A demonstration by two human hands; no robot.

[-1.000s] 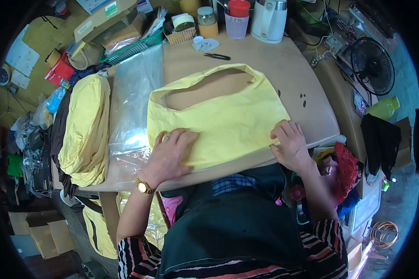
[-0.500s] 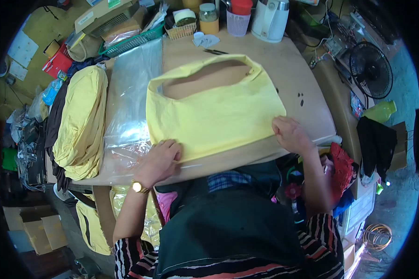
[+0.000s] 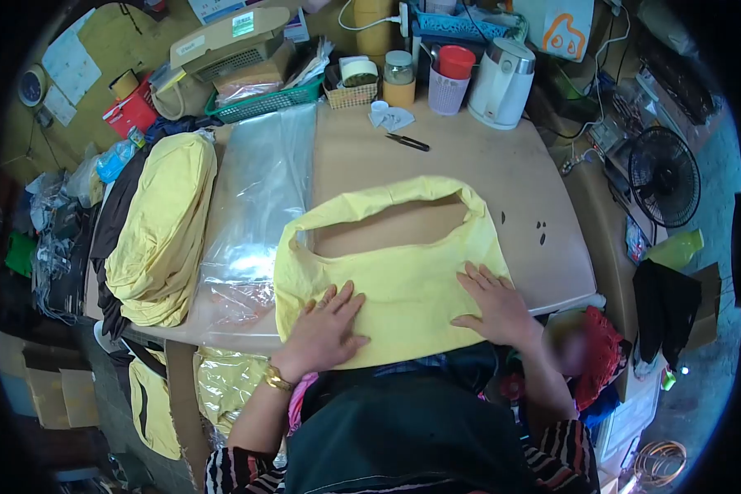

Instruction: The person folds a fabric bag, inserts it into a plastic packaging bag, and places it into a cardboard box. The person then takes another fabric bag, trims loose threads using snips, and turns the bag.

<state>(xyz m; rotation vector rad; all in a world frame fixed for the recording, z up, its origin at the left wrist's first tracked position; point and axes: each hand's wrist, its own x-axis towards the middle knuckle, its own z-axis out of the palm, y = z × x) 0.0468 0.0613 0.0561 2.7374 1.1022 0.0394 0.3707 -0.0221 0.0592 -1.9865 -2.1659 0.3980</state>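
A pale yellow cloth shoulder bag lies flat on the table, its wide strap looping away from me. Its bottom edge reaches over the table's front edge, against my apron. My left hand rests on the bag's lower left part, fingers spread. On the right side of the bag, my right hand also lies flat with fingers apart. Neither hand grasps the cloth. Left of the bag are clear plastic sheets or bags, and beyond them a heap of folded yellow cloth.
Small black thread snips lie beyond the strap. Along the back stand a green basket, a glass jar, a lilac cup and a white kettle. A black fan is at the right.
The bag has come nearer to me, its bottom edge now past the table edge. Both hands have let go of its lower edge and lie flat on it. The camera view has tilted up.
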